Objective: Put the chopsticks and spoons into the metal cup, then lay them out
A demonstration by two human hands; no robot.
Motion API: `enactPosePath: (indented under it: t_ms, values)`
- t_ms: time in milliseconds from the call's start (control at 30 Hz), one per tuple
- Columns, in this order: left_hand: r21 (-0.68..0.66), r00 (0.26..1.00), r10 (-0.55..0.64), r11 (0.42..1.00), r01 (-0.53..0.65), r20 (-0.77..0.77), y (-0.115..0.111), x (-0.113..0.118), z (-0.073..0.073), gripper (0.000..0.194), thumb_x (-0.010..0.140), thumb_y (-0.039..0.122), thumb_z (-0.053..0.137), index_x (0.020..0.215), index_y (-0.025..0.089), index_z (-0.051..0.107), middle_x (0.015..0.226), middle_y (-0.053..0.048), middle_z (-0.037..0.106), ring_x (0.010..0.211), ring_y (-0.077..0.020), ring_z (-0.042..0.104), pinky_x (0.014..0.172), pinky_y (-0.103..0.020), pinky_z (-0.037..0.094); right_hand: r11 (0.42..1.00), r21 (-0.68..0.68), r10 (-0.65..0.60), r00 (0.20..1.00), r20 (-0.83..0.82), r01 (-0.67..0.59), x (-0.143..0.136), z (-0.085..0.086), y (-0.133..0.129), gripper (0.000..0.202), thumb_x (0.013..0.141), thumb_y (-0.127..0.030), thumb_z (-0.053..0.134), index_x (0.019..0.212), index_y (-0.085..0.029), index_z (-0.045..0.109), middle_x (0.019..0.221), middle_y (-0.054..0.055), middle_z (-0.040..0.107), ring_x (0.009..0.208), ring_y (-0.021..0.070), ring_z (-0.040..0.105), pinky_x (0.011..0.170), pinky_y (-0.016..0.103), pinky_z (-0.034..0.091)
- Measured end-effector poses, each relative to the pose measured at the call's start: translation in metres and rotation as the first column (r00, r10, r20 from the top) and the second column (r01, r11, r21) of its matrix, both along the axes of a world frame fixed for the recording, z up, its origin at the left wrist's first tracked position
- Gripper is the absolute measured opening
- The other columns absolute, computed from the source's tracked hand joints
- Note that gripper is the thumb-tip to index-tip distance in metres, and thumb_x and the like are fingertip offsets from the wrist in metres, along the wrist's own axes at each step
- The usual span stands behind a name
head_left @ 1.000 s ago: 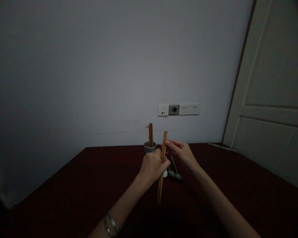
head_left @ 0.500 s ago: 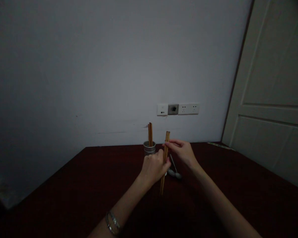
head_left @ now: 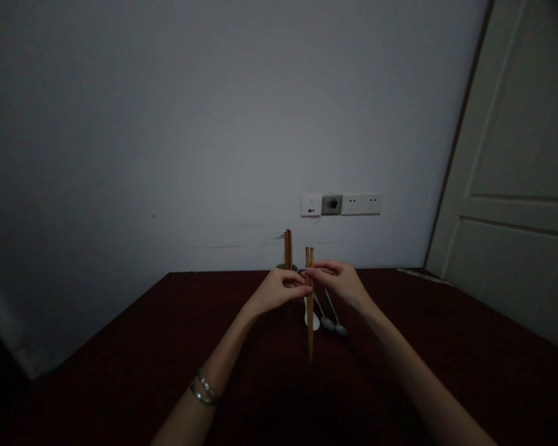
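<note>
Wooden chopsticks (head_left: 310, 310), one pair, lower centre of frame, roughly upright, top ends now slightly parted; left hand (head_left: 274, 291) changed from wrapped grip to fingertip pinch, right fingers pinching just above, so both hands share the hold. Behind: cup (head_left: 280, 266) with darker chopsticks (head_left: 288, 249), mostly hidden by the left hand; right of centre, white spoon (head_left: 315, 322), partly covered by the pair, and two metal spoons (head_left: 327, 323).

Head view, facing wall (head_left: 214, 136), above table (head_left: 177, 322)
</note>
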State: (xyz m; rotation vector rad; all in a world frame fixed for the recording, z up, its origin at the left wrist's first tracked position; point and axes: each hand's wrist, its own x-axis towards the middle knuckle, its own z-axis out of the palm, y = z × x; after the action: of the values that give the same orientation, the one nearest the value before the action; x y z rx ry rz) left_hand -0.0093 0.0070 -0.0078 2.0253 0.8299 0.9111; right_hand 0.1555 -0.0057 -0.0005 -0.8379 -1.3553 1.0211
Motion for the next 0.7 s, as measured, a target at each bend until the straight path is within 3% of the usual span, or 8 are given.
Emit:
enactPosePath:
  t_ms: [100, 267, 467, 700]
  values:
    - [-0.145, 0.996, -0.078, 0.986, 0.082, 0.034, 0.005, -0.011, 0.002, 0.032, 0.067, 0.038, 0.065, 0.083, 0.01, 0.066, 0.072, -0.005, 0.063, 0.061, -0.0114, 0.056, 0.059, -0.025, 0.044, 1.0, -0.004, 0.031, 0.999, 0.02, -0.031, -0.01, 0.006, -0.001, 0.024, 0.055, -0.031, 0.072, 0.071, -0.015, 0.065, 0.072, 0.007, 0.07, 0.07, 0.0188, 0.065, 0.065, 0.029, 0.051]
    - [-0.2, 0.981, -0.179, 0.961, 0.19, 0.072, 0.008, -0.016, 0.0, 0.03, 0.068, 0.036, 0.065, 0.081, 0.009, 0.067, 0.074, -0.007, 0.064, 0.064, -0.0113, 0.058, 0.064, -0.026, 0.046, 0.998, -0.002, 0.065, 0.998, -0.018, -0.065, -0.022, 0.006, 0.001, 0.029, 0.055, -0.032, 0.072, 0.075, -0.014, 0.064, 0.076, 0.007, 0.07, 0.068, 0.0185, 0.065, 0.062, 0.029, 0.05]
    - [-0.227, 0.983, -0.182, 0.956, 0.186, 0.035, 0.01, -0.019, -0.002, 0.033, 0.067, 0.04, 0.065, 0.074, 0.008, 0.067, 0.072, -0.007, 0.065, 0.063, -0.0121, 0.059, 0.063, -0.026, 0.048, 0.997, 0.002, 0.078, 0.997, -0.023, -0.078, -0.025, -0.007, 0.007, 0.033, 0.056, -0.034, 0.072, 0.08, -0.014, 0.063, 0.076, 0.007, 0.069, 0.07, 0.0197, 0.065, 0.061, 0.029, 0.05]
    - [-0.24, 0.978, -0.207, 0.951, 0.197, -0.019, 0.009, -0.028, 0.002, 0.032, 0.067, 0.04, 0.066, 0.076, 0.009, 0.069, 0.074, -0.007, 0.066, 0.061, -0.0106, 0.059, 0.061, -0.024, 0.049, 0.995, 0.069, 0.064, 0.996, 0.064, -0.069, -0.031, -0.001, 0.0, 0.046, 0.061, -0.033, 0.069, 0.101, -0.013, 0.056, 0.071, 0.005, 0.068, 0.066, 0.0184, 0.064, 0.059, 0.028, 0.049]
